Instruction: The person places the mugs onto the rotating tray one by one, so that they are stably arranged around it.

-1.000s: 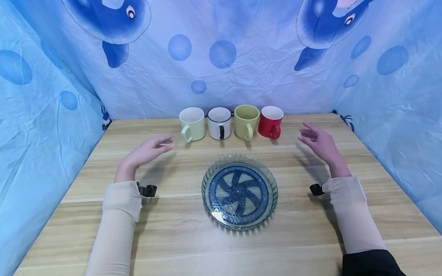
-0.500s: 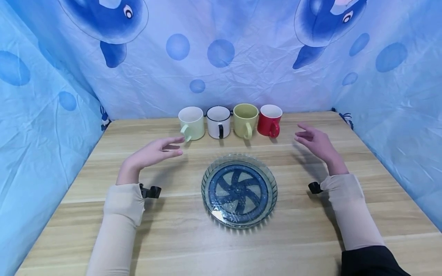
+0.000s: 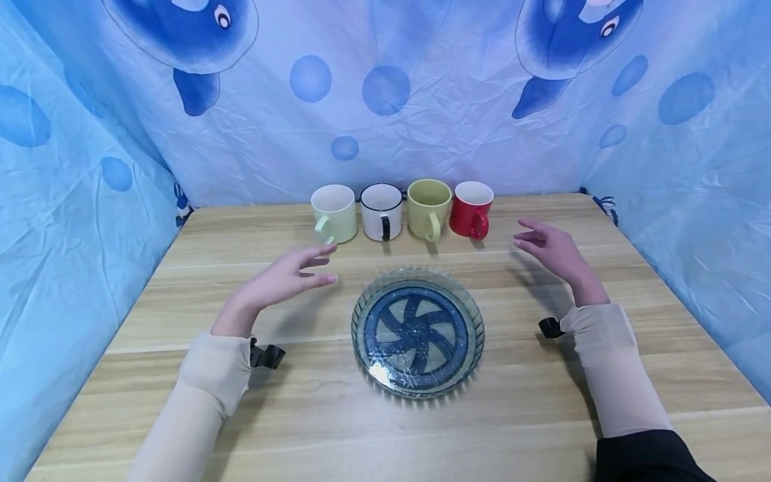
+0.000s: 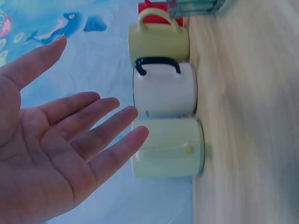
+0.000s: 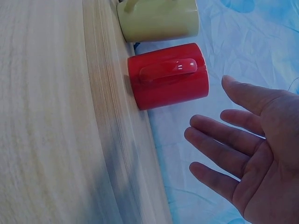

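My left hand (image 3: 283, 276) hangs over the table with fingers spread and nothing in it, its fingertips just in front of the pale green mug (image 3: 334, 215). To the right of that mug stand a white mug (image 3: 382, 213) with a black rim and handle, an olive-green mug (image 3: 428, 211) and a red mug (image 3: 471, 211). All are upright in a row, handles toward me. My right hand (image 3: 557, 254), also holding nothing, hovers to the right of the red mug with its fingers relaxed. A round glass dish (image 3: 417, 333) with a blue swirl pattern lies between my forearms.
The wooden table (image 3: 313, 435) ends right behind the mugs at a blue cloth backdrop (image 3: 458, 147) with whales and bubbles. Cloth also hangs along both sides. A small black wrist camera (image 3: 268, 356) sits on each wrist.
My left hand has moved right, toward the front of the pale green mug, and its fingers have spread wider. The right hand has hardly moved; the mugs and dish stay in place.
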`<state>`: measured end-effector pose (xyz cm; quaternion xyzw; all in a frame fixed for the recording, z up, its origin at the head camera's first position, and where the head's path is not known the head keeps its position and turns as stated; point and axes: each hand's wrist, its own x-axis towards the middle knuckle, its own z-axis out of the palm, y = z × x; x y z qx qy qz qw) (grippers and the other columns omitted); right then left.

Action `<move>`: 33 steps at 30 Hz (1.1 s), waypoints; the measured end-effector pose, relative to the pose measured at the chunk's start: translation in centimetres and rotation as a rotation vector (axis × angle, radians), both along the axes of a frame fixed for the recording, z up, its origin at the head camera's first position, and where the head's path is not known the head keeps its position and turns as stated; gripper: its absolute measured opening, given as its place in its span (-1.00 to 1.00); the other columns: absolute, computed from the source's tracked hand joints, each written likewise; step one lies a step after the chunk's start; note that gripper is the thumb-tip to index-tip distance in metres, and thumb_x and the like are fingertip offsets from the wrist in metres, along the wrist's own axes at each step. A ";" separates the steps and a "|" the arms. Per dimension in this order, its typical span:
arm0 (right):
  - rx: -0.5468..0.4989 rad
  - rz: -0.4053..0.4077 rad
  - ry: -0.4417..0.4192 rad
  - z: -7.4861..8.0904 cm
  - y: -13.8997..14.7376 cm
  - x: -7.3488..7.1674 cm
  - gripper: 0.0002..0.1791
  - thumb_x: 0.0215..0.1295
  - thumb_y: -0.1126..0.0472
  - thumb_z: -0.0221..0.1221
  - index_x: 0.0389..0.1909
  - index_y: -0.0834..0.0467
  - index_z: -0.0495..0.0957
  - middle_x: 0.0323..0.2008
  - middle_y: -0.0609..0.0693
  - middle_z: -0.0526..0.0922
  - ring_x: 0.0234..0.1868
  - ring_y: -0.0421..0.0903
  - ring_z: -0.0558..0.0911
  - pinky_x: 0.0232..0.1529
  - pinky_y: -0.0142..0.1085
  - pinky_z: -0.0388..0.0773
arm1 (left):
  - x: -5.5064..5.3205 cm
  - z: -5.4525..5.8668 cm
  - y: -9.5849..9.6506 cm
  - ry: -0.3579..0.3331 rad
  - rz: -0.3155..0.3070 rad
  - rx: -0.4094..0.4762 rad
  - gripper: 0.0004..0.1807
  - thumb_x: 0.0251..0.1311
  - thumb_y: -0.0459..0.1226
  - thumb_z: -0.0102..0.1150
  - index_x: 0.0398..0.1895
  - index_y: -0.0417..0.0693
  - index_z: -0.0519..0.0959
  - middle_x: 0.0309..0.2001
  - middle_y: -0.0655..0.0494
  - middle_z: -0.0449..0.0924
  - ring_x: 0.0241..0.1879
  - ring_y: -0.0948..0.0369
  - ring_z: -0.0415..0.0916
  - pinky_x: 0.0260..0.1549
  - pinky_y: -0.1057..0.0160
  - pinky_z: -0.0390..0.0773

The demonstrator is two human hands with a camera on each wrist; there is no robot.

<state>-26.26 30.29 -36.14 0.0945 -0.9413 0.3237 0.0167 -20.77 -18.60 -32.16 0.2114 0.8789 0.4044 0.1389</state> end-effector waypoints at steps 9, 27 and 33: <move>0.000 0.003 -0.011 0.0 0.1 -0.1 -0.34 0.45 0.02 0.06 0.45 0.21 0.16 0.16 0.33 0.55 0.24 0.28 0.49 0.27 0.18 0.40 | 1.1 -1.1 0.5 -0.033 -0.058 0.023 -0.21 0.29 -0.11 0.19 0.50 -0.11 0.10 0.51 -0.13 0.06 0.45 -0.14 0.14 0.35 -0.15 0.30; 0.002 -0.022 -0.060 -0.3 0.0 -0.1 -0.33 0.45 0.04 0.06 0.48 0.16 0.12 0.22 0.32 0.51 0.28 0.27 0.46 0.30 0.18 0.37 | 2.6 -2.3 2.3 0.079 -0.221 -0.096 -0.14 0.19 -0.06 0.27 0.46 -0.21 0.14 0.48 -0.15 0.14 0.46 -0.11 0.12 0.39 -0.14 0.25; 0.013 -0.024 -0.065 -0.3 0.1 -0.2 -0.29 0.44 -0.07 0.04 0.48 0.15 0.12 0.22 0.31 0.50 0.29 0.26 0.45 0.31 0.18 0.36 | 2.9 -2.6 3.3 0.097 -0.260 -0.131 -0.10 0.17 -0.09 0.30 0.47 -0.23 0.10 0.49 -0.17 0.09 0.47 -0.11 0.08 0.43 -0.13 0.16</move>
